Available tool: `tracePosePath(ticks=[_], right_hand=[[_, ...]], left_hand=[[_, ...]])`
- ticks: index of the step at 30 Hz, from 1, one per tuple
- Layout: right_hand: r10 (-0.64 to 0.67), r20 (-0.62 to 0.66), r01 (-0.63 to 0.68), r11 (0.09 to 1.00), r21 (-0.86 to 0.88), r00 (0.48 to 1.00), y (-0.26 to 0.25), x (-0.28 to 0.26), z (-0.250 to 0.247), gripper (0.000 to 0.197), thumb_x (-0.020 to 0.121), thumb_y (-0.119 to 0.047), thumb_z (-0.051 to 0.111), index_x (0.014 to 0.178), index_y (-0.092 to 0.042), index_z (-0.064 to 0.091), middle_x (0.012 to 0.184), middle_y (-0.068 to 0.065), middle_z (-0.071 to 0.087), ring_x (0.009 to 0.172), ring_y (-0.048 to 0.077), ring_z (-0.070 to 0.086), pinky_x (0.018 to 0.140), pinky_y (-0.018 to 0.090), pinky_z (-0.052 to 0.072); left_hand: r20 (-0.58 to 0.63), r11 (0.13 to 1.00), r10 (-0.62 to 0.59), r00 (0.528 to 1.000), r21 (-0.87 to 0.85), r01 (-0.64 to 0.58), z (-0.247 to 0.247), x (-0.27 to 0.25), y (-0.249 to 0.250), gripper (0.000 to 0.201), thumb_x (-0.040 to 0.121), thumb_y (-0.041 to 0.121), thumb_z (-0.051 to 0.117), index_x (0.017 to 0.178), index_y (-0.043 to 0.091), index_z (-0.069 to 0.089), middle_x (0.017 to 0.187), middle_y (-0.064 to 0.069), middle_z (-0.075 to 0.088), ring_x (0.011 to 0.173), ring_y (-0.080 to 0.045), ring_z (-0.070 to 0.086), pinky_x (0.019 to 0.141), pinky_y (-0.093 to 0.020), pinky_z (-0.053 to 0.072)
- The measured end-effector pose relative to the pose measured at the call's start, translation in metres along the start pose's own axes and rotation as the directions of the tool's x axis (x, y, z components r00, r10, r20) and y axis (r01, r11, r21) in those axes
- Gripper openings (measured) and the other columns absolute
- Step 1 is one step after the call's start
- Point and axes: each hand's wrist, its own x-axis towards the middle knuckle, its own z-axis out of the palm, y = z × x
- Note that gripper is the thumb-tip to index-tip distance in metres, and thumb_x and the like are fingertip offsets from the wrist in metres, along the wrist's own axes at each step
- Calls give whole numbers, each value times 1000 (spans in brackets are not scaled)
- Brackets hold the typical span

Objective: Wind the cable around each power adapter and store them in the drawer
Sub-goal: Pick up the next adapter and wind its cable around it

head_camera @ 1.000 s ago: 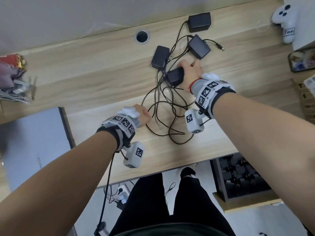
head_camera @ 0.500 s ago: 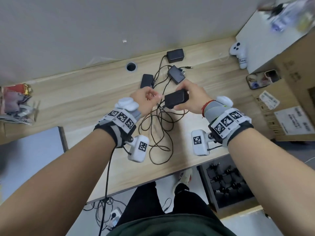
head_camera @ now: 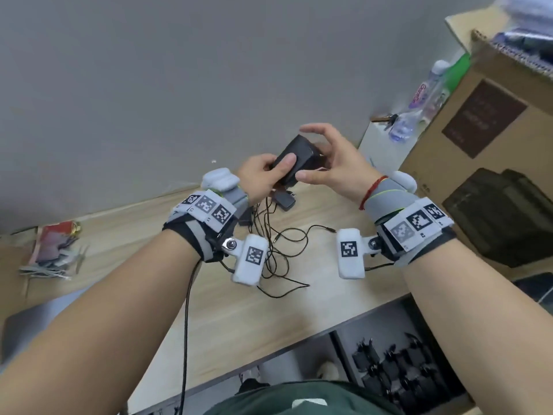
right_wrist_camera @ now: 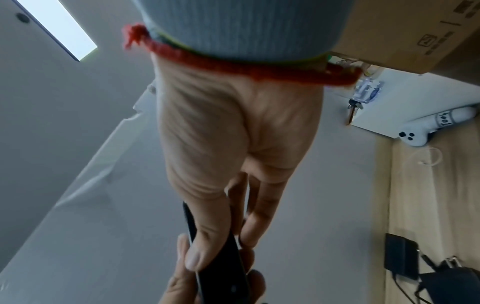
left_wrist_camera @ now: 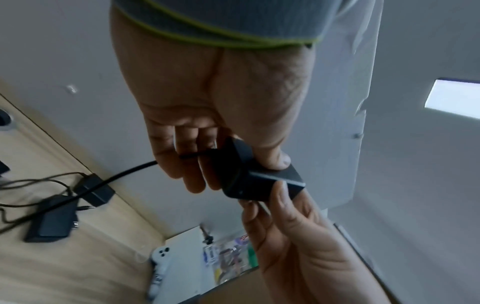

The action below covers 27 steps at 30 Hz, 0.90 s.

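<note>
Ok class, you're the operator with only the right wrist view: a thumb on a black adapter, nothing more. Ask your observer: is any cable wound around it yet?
Observer: No. In the left wrist view the cable leaves the adapter between the fingers of the left hand and trails toward the desk, unwound.
Operator: How does that hand hold it?
Observer: Thumb on the top face, fingers curled underneath.
Operator: Where's the drawer?
Observer: The head view shows the drawer open below the desk's front edge, on the person's right, with dark items inside.
</note>
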Motion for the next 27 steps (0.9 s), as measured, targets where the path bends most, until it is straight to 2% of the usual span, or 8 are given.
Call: tracePosePath(ticks=[3,6,9,11,13,17,23,27], right_hand=[[32,-89,-36,999,-40,996,-12,2,-1,65,83,-13,78,136,-19,41,115,14,63,87,28,66,83,39,57],[126,10,-123,982,-142,992,-12,-1,14,48,88,-19,72,129,-11,49,107,6,66,90,17,65,79,28,55],[155,170,-107,959,-264,973,-6,-2,35,29,94,-25,65,117,-9,60,107,4,69,91,11,63,87,25,51],[166,214,-95,947,-306,963,-7,-3,45,29,97,-32,59,103,-4,65,108,16,71,95,27,66,95,38,49],[167,219,-106,958,-266,961,-15,-5,46,32,98,-32,57,84,-3,61,93,19,72,83,30,64,85,38,51],[99,138,-66,972,-225,985,-30,-4,29,32,92,-37,65,71,-13,62,65,0,60,61,18,50,63,31,44],[24,28,-19,984,-179,999,-41,5,-1,29,89,-37,70,92,-9,67,58,-11,51,53,12,42,56,25,38],[19,50,-12,989,-145,999,-42,6,-3,44,90,-50,62,98,-8,70,56,-11,48,56,15,41,62,32,39]], left_hand=[[-99,990,-52,994,-138,38,-8,0,27,45,98,43,53,111,0,54,88,-11,72,55,-12,68,44,-21,51],[-160,983,-61,985,-179,32,-13,-3,48,52,98,48,50,117,0,53,100,-16,73,71,-29,71,43,-25,51],[-154,977,-20,988,-211,-13,-15,-8,65,39,100,45,48,109,7,53,91,-13,72,66,-25,68,44,-25,49],[-158,990,31,987,-131,-52,-17,-10,72,30,100,46,47,100,17,53,83,-7,71,63,-19,66,43,-23,44],[-187,996,76,979,-26,-83,-23,-13,76,27,99,46,50,93,20,54,74,-5,68,58,-17,61,41,-22,40],[-149,987,112,982,127,-94,-40,-18,70,29,95,42,59,105,15,61,69,-1,62,51,-15,58,39,-22,44],[35,997,0,999,71,-2,-49,-26,68,33,94,41,61,113,15,63,77,-2,63,42,-11,53,41,-19,43],[127,996,-44,991,83,34,-53,-27,69,32,90,43,66,113,20,68,84,-3,65,62,-19,55,53,-21,47]])
